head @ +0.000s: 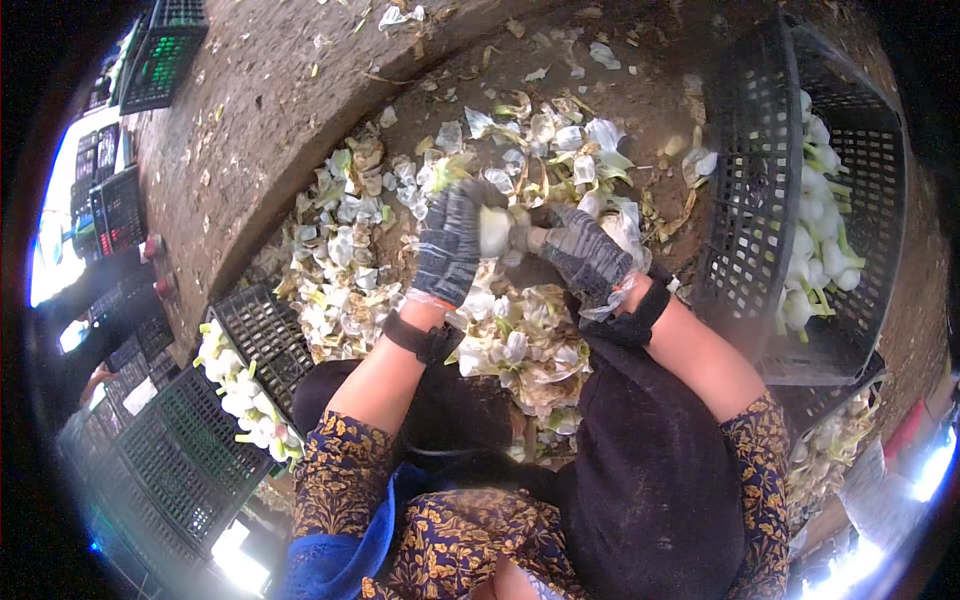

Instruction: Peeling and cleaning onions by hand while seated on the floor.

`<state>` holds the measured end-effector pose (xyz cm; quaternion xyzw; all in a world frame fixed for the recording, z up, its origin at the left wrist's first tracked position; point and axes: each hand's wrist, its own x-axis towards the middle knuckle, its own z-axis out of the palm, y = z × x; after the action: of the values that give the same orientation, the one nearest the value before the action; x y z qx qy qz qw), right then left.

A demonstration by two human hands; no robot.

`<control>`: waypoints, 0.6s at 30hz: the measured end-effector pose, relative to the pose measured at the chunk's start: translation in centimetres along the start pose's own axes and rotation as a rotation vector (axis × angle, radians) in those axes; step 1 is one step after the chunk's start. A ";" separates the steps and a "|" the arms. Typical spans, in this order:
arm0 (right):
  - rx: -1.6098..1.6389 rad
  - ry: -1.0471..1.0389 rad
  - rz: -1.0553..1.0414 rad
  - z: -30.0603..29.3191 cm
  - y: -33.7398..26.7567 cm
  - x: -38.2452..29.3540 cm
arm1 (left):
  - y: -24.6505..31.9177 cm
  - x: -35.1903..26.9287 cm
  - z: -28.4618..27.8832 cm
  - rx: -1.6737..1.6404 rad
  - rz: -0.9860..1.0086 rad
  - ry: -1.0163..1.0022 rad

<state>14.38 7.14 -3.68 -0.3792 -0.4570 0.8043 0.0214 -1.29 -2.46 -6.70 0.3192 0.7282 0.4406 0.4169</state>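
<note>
My left hand (454, 244), in a grey knitted glove, grips a white garlic bulb (494, 232) in front of my knees. From the other side, my gloved right hand (589, 253) has its bent fingers on the bulb's right end, where motion blurs the detail. A bare fingertip shows through that glove. Each wrist wears a black strap. Beneath both hands, peeled garlic skins (525, 341) lie heaped on the dirt floor, with more leafy scraps (555, 142) beyond.
At right, a tall black plastic crate (750, 172) holds trimmed garlic bulbs (817, 232) with short green stems. Another black crate (262, 330) with garlic (244, 397) sits at left. A raised ledge (315, 142) crosses the floor. Several stacked crates (187, 442) stand farther left.
</note>
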 end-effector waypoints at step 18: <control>-0.091 0.240 -0.031 -0.6 2.3 0.8 | 0.6 -0.2 0.4 0.128 -0.034 0.054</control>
<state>14.97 6.51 -6.07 -0.4662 -0.4932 0.7310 0.0713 -0.77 -2.20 -6.22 0.3210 0.7712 0.3944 0.3830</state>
